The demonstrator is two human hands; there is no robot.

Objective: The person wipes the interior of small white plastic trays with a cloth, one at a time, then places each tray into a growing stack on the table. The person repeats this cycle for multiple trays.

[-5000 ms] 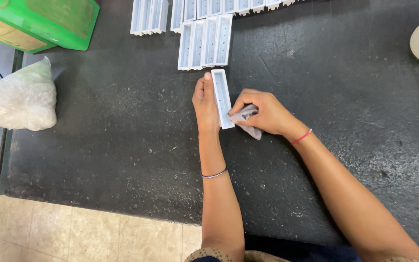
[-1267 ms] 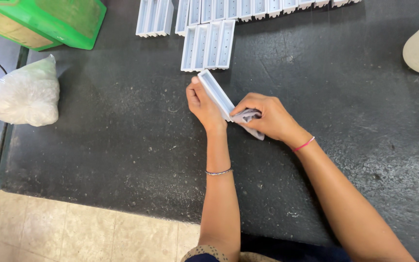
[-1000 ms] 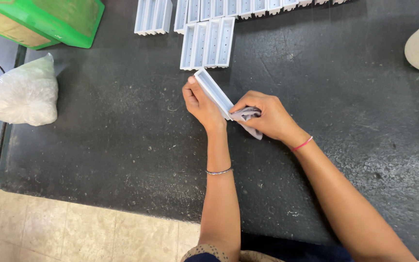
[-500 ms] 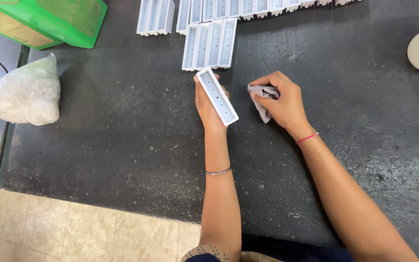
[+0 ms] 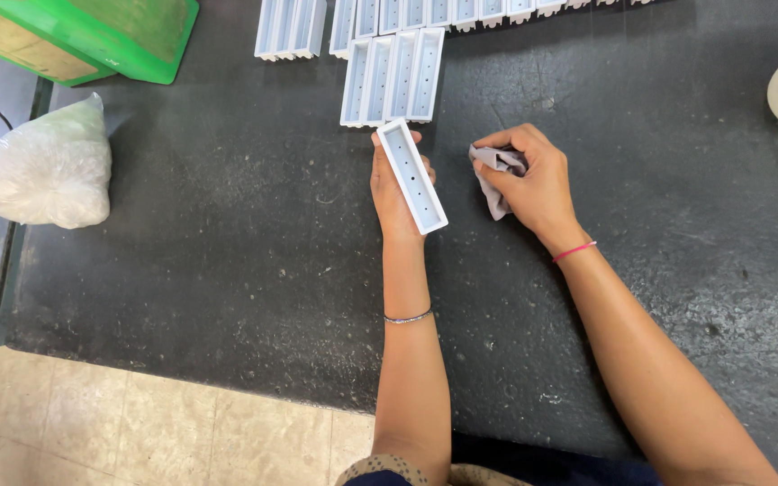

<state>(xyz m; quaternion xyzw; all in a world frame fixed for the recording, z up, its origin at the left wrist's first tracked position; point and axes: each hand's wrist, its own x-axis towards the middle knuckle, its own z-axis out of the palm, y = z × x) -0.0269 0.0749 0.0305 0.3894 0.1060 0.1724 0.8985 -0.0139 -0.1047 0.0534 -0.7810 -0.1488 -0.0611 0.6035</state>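
A: Where's the white tray (image 5: pixel 412 176) right now?

B: Lying across the left hand (image 5: pixel 396 187), open side up, long axis running from near to far and a little slanted. The fingers curl under it, so the grip is a loose cradle closed on the tray, probably so the small holes in its floor face the eye.

A: And the other hand?

B: The right hand (image 5: pixel 533 184) sits just right of it, apart from the tray, with its grip pressed together around a crumpled grey cloth (image 5: pixel 495 174). The cloth is bunched at the fingertips, which looks handy for rubbing into a narrow channel.

A: What's beyond them?

B: A group of matching trays (image 5: pixel 393 76) lies side by side just past the held one, with a longer row (image 5: pixel 461 11) at the far edge. They lie on a dark worktop (image 5: pixel 227 225). Far left are a green crate (image 5: pixel 92 36) and a filled clear bag (image 5: pixel 45 169).
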